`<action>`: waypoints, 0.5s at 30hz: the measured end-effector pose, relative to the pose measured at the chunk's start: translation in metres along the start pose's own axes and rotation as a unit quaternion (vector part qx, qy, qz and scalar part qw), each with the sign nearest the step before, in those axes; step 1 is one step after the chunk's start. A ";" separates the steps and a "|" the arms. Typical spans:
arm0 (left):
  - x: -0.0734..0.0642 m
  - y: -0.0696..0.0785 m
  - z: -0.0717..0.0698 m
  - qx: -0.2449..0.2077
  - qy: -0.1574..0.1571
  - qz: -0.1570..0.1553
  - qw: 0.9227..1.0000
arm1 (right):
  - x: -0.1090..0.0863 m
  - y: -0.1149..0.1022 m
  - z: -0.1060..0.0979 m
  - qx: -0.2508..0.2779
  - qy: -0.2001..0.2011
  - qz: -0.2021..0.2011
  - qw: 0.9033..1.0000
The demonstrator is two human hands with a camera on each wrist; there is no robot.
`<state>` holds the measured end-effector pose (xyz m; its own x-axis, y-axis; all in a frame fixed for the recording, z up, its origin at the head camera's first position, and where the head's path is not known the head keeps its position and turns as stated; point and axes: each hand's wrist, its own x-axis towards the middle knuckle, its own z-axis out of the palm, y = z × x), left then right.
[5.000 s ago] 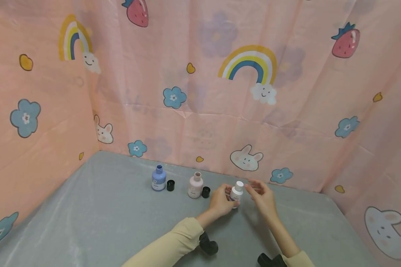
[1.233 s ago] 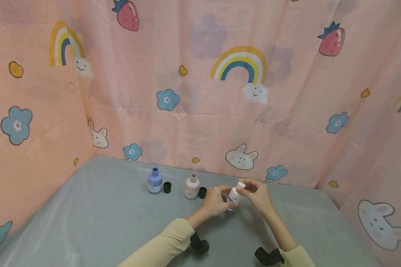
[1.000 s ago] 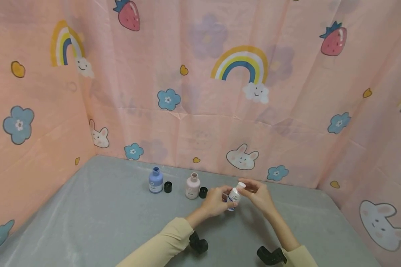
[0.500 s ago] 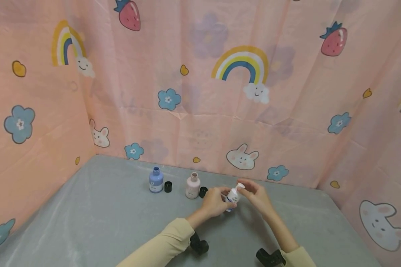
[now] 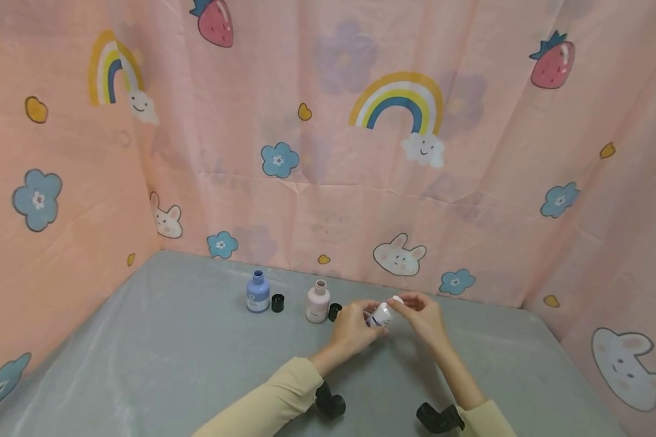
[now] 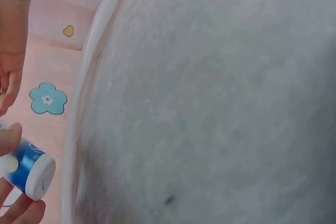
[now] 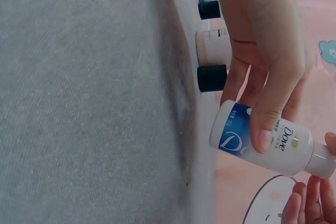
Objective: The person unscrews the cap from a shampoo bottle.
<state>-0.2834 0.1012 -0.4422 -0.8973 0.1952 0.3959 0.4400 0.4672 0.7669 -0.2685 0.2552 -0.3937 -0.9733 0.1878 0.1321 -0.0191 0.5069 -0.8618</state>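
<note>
A small white Dove bottle with a blue band (image 5: pixel 381 315) is held above the table, tilted with its top to the upper right. My left hand (image 5: pixel 355 328) grips its body, the thumb lying across the label in the right wrist view. The white cap (image 7: pixel 321 162) sits on the bottle's neck. My right hand (image 5: pixel 425 318) pinches that cap between thumb and fingers. In the left wrist view the bottle's white base (image 6: pixel 41 178) faces the camera, while the cap end is mostly cut off by the frame edge.
To the left stand an uncapped blue bottle (image 5: pixel 258 295) and an uncapped pale pink bottle (image 5: pixel 318 303). A black cap (image 5: pixel 277 303) lies beside the blue one, another black cap (image 5: pixel 335 312) beside the pink one. Grey cloth covers the table (image 5: pixel 197 364); a patterned pink curtain (image 5: pixel 328 206) hangs behind.
Five seconds ago the bottle was nearly upright and my right hand was apart from it. Since then the right fingers have taken the cap, and the bottle has tilted further over.
</note>
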 end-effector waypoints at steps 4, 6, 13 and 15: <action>-0.001 0.001 0.002 0.000 0.000 0.018 1.000 | 0.001 -0.002 0.000 -0.003 0.006 -0.004 1.000; -0.001 0.001 0.003 0.001 -0.001 0.023 1.000 | 0.001 -0.003 -0.001 -0.003 0.006 -0.007 1.000; -0.001 0.001 0.003 -0.014 -0.035 0.027 0.999 | 0.000 -0.004 -0.004 -0.003 -0.003 -0.021 1.000; -0.002 0.001 0.003 -0.022 -0.043 0.028 0.998 | -0.001 -0.003 -0.004 -0.003 -0.007 -0.026 1.000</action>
<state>-0.2816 0.1039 -0.4435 -0.8705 0.2943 0.3945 0.4883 0.4165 0.7669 -0.2668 0.2574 -0.3893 -0.9741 0.1492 0.1702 -0.0688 0.5214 -0.8505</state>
